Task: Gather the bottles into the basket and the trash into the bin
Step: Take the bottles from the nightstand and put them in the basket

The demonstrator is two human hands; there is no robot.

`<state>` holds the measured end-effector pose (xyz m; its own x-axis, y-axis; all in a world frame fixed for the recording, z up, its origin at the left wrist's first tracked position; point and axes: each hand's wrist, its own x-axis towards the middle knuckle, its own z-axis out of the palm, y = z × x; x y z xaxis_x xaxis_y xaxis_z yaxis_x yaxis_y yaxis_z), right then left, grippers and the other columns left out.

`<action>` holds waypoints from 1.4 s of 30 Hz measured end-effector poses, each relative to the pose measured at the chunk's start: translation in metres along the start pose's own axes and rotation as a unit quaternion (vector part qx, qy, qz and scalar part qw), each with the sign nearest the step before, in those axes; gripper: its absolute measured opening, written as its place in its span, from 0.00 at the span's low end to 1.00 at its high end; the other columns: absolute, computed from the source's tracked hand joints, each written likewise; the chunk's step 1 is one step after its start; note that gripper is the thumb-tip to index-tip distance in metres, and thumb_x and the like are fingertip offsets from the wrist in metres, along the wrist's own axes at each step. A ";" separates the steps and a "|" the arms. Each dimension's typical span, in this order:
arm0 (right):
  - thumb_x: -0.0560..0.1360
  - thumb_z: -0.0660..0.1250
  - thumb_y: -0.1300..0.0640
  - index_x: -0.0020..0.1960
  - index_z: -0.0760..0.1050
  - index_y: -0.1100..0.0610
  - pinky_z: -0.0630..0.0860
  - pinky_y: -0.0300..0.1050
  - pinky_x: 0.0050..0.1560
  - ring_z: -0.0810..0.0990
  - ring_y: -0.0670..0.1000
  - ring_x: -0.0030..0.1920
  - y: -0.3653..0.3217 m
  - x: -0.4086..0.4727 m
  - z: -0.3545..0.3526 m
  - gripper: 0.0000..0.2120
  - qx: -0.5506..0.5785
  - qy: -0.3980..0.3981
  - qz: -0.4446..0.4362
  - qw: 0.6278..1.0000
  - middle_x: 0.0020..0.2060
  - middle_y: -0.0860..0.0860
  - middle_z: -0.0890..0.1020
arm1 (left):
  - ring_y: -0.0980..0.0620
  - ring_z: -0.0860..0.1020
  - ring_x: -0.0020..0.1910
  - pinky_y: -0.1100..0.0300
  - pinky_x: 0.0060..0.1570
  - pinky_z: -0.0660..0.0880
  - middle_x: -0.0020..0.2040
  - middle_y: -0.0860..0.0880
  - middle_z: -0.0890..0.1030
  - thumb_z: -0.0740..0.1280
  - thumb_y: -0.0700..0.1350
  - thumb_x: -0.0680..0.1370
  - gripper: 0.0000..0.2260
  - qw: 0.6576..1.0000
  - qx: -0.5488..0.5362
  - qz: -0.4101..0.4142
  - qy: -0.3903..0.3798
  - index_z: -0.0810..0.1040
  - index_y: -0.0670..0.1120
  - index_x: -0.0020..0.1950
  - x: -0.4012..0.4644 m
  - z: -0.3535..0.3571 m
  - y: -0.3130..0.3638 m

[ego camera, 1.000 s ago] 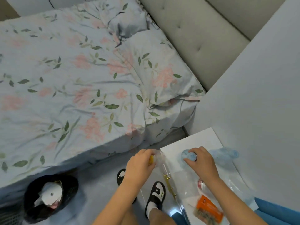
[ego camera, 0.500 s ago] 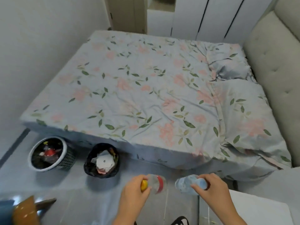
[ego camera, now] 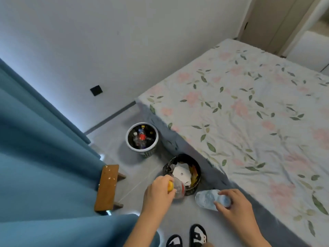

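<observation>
My left hand [ego camera: 157, 193] grips a clear bottle with a yellow cap and red label [ego camera: 178, 188] by its neck, held just over the near rim of the black-lined bin [ego camera: 196, 164]. The bin holds white paper and orange wrappers. My right hand [ego camera: 235, 205] holds a clear bottle with a pale blue cap [ego camera: 206, 198], lying sideways to the right of the bin. Farther away on the floor stands the white-rimmed basket [ego camera: 130, 146] with several bottles inside.
A bed with a floral sheet [ego camera: 249, 113] fills the right side, its edge close to the bin. Blue curtains [ego camera: 41, 148] hang at the left, with a wooden stool [ego camera: 107, 186] beside them. My slippered feet [ego camera: 197, 234] stand on the grey floor.
The view has swung left from the white table and bed to the floor by the curtains. Both hands have carried their bottles along, now near the bin with the basket ahead.
</observation>
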<state>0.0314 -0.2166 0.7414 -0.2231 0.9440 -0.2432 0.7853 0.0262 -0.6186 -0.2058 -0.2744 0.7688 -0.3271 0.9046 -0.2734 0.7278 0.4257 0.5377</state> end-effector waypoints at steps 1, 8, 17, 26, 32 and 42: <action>0.64 0.78 0.59 0.43 0.77 0.48 0.69 0.31 0.39 0.77 0.43 0.42 -0.014 0.013 0.006 0.13 -0.009 -0.010 -0.017 1.000 0.42 0.41 0.76 | 0.52 0.78 0.50 0.62 0.47 0.74 0.53 0.54 0.78 0.68 0.52 0.75 0.10 1.000 -0.002 -0.008 0.011 0.75 0.54 0.55 0.006 -0.008 -0.007; 0.65 0.77 0.58 0.44 0.76 0.47 0.68 0.27 0.38 0.76 0.40 0.41 -0.087 0.099 0.039 0.13 -0.024 -0.070 -0.093 0.993 0.42 0.40 0.75 | 0.50 0.78 0.51 0.56 0.50 0.76 0.53 0.52 0.78 0.67 0.50 0.76 0.09 0.995 -0.025 -0.064 0.067 0.75 0.53 0.55 0.070 -0.056 -0.042; 0.64 0.77 0.61 0.45 0.79 0.53 0.65 0.30 0.40 0.75 0.46 0.41 -0.144 0.211 0.067 0.12 -0.068 -0.108 -0.141 0.982 0.42 0.46 0.75 | 0.48 0.78 0.51 0.56 0.47 0.75 0.53 0.50 0.78 0.68 0.50 0.75 0.11 0.985 -0.035 -0.146 0.082 0.74 0.51 0.56 0.169 -0.084 -0.072; 0.63 0.78 0.62 0.47 0.81 0.58 0.69 0.40 0.41 0.74 0.49 0.38 -0.184 0.283 0.101 0.14 -0.098 -0.111 -0.141 0.979 0.41 0.50 0.75 | 0.49 0.78 0.50 0.57 0.49 0.78 0.52 0.50 0.79 0.69 0.49 0.74 0.11 0.978 -0.061 -0.175 0.101 0.76 0.50 0.56 0.244 -0.109 -0.130; 0.62 0.79 0.61 0.47 0.81 0.57 0.67 0.36 0.38 0.73 0.48 0.37 -0.213 0.324 0.137 0.15 -0.109 -0.099 -0.113 0.983 0.40 0.49 0.75 | 0.49 0.79 0.48 0.54 0.47 0.79 0.49 0.50 0.80 0.70 0.48 0.73 0.09 0.976 -0.063 -0.192 0.082 0.76 0.51 0.53 0.298 -0.123 -0.172; 0.58 0.81 0.62 0.41 0.76 0.49 0.66 0.36 0.34 0.73 0.48 0.35 -0.221 0.377 0.230 0.18 -0.118 -0.101 -0.027 0.988 0.36 0.49 0.75 | 0.51 0.79 0.46 0.56 0.44 0.79 0.47 0.52 0.79 0.68 0.51 0.75 0.09 0.981 -0.045 -0.186 0.015 0.75 0.51 0.52 0.384 -0.108 -0.269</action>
<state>-0.3592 0.0580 0.6147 -0.3604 0.8548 -0.3733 0.8761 0.1728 -0.4500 -0.5920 -0.0393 0.6051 -0.5784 0.6864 -0.4408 0.4994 0.7252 0.4740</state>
